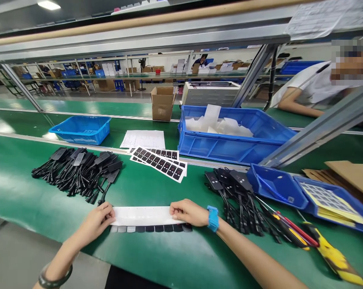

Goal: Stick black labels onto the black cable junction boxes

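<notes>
A long white backing strip [142, 216] is stretched level above the green bench, with a row of black labels [149, 228] showing along its near edge. My left hand [96, 221] pinches its left end, thumb and fingers closed. At the right end, my right hand [189, 212] has its fingers curled closed on the same strip. Beyond it lie loose label sheets [159, 162] printed with black panels. To the left is a pile of black cabled modules [79, 166]; one module's cable end lies close to my left fingertips. More cabled modules [238, 192] lie beyond my right wrist.
At the back stand a light-blue basket [82, 138], a printed paper [143, 139], a cardboard box [162, 105] and a blue bin [223, 148] with white sheets. Small blue trays [277, 186] and screwdrivers [334, 257] lie right. A person [304, 86] sits across the bench.
</notes>
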`<state>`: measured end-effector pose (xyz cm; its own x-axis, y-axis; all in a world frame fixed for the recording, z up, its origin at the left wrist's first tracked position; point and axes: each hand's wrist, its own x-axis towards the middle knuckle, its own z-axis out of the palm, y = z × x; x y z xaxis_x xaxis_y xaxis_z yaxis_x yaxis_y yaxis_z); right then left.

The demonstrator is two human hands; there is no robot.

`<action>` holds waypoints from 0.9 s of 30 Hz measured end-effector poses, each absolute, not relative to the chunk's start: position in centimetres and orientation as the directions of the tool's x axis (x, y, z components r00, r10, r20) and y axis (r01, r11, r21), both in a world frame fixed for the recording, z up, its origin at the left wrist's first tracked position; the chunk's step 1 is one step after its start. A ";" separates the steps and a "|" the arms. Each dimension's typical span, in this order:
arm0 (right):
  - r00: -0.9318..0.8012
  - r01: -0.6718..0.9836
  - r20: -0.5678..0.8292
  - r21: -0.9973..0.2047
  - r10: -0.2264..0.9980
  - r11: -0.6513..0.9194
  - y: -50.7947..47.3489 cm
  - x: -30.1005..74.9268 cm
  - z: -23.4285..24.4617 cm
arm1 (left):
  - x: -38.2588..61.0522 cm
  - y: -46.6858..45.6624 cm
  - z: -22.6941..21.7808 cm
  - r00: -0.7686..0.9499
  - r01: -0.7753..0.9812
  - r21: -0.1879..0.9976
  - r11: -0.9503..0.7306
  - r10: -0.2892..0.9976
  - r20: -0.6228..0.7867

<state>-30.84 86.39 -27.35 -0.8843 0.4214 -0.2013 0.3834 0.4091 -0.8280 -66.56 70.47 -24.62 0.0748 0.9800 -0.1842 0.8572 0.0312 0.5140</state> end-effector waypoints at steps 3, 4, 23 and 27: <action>-0.858 0.420 -0.212 -0.815 0.468 0.401 85.9 -30.1 -27.1 | -66.2 70.2 -26.4 0.016 0.919 0.394 0.023 0.995 -0.095; -0.833 0.461 -0.214 -0.779 0.510 0.425 85.5 -29.9 -26.9 | -66.0 70.3 -26.8 0.004 0.931 0.363 0.027 0.996 -0.085; -0.542 0.042 0.081 -0.991 0.836 0.124 85.7 -24.5 -23.1 | -67.0 72.7 -25.0 -0.187 0.098 0.903 0.418 0.899 -0.396; -0.469 0.136 0.146 -0.962 0.871 0.235 85.6 -24.2 -23.3 | -67.6 73.2 -27.4 -0.141 0.008 0.909 0.416 0.901 -0.411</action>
